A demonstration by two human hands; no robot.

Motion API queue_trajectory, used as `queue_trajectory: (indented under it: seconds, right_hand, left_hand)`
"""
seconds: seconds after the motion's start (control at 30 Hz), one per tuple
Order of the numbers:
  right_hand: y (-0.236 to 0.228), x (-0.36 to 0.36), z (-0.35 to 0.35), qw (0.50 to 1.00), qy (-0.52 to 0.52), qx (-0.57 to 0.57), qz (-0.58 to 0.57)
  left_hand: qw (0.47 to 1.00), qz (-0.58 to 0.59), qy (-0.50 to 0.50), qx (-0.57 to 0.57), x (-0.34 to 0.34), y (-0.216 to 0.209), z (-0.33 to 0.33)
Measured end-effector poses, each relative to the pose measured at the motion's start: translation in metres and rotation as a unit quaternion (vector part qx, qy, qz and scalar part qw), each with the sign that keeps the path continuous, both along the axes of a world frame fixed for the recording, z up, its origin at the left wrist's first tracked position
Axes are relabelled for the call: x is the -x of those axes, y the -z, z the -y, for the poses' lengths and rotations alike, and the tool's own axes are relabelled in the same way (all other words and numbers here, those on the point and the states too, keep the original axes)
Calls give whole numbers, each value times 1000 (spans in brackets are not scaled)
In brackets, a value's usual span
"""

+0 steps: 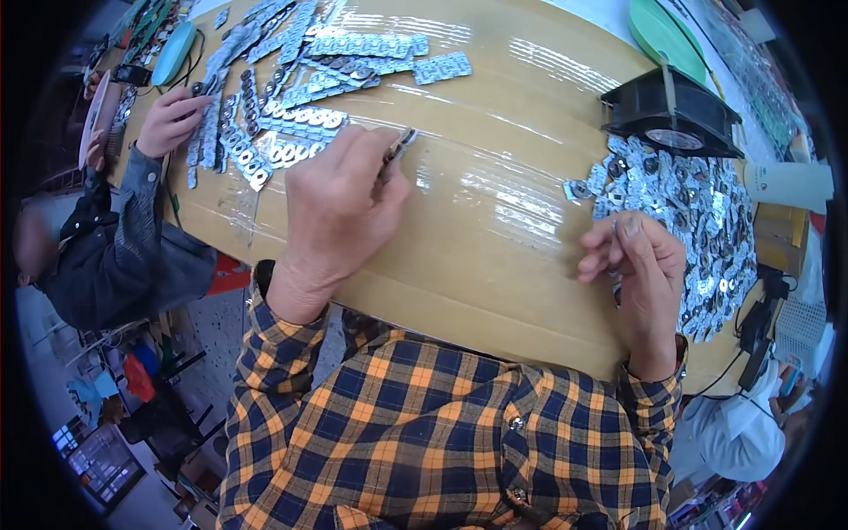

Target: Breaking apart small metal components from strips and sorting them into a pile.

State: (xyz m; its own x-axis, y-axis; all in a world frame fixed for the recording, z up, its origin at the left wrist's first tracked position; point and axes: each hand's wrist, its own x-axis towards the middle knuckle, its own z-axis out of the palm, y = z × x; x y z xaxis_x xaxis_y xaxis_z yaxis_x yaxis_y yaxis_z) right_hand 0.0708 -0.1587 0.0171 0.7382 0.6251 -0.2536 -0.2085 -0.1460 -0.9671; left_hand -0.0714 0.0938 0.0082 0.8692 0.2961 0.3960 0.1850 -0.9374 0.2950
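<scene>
The small, glinting silver-and-dark piece (405,142) was situated above the middle of the broad tan surface (477,291), between its far and near edges; whether it touched the surface could not be told. Pale silver-blue strips with rows of round cells (367,44) lay loosely overlapped toward the far left corner, and a heap of small silvery parts (711,225) covered much of the right end, below a black, box-shaped fan (634,108). The chief hazard, as judged from this arrangement, was a slip: the piece was gripped by little more than its edge, so a slackened pinch or a knock could have dropped it among the nearby strips, where its similar sheen would have made it hard to find. A second hazard lay at the right end, where a sweep of the wrist could have pushed loose parts over the near edge. The left hand (340,190) was closed to a pinch, thumb and forefinger together on the piece, which projected at a tilt beyond the fingertips, the other fingers folded under. The right hand (652,265) was half curled beside the heap, its thumb near the forefinger; whether it held anything could not be told. A co-worker's hand (170,124) touched the strips near the left edge.
</scene>
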Motion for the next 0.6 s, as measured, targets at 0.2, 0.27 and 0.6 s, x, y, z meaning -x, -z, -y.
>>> queue_trajectory:
  seconds: [0.2, 0.27, 0.6]
  right_hand:
    - [-7, 0, 7, 999, -34, -21, -5]
    - [-10, -1, 7, 995, -103, 3, 2]
    - [-14, -1, 10, 986, -164, -9, -8]
  left_hand:
    - [857, 42, 64, 510, -12, -7, 40]
    - [852, 24, 107, 512, -17, -8, 47]
    - [871, 6, 215, 443, -30, -19, 70]
